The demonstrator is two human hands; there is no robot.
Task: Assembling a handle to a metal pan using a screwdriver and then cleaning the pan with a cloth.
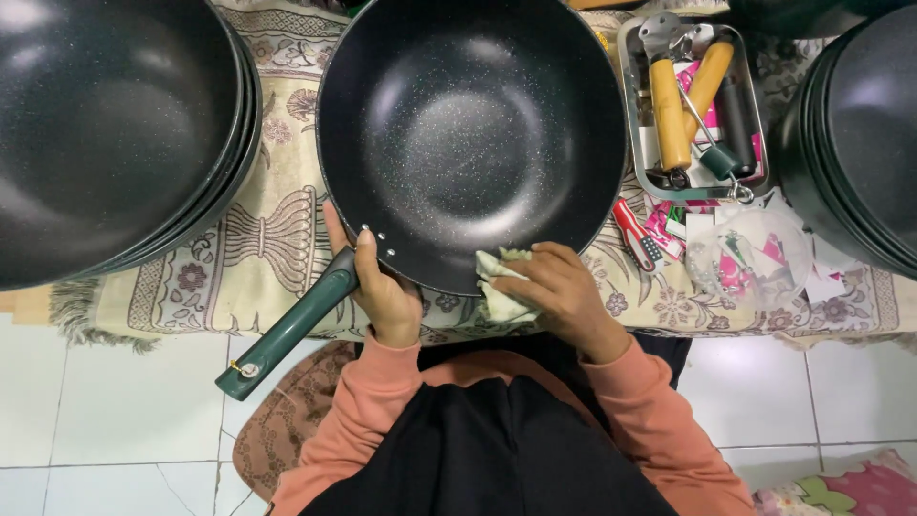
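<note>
A black speckled wok (468, 134) with a dark green handle (287, 330) rests on a patterned cloth (267, 248) in front of me. My left hand (382, 287) grips the wok at the joint where handle meets rim, thumb on the rim by the rivets. My right hand (559, 291) presses a pale yellowish rag (499, 287) against the wok's near outer edge.
A stack of black woks (105, 124) sits at the left, another stack (860, 134) at the right. A metal tray (632, 105) holds yellow-handled tools. A clear plastic bag (755, 258) with small parts and a red tool (635, 234) lie beside it. White tiled floor below.
</note>
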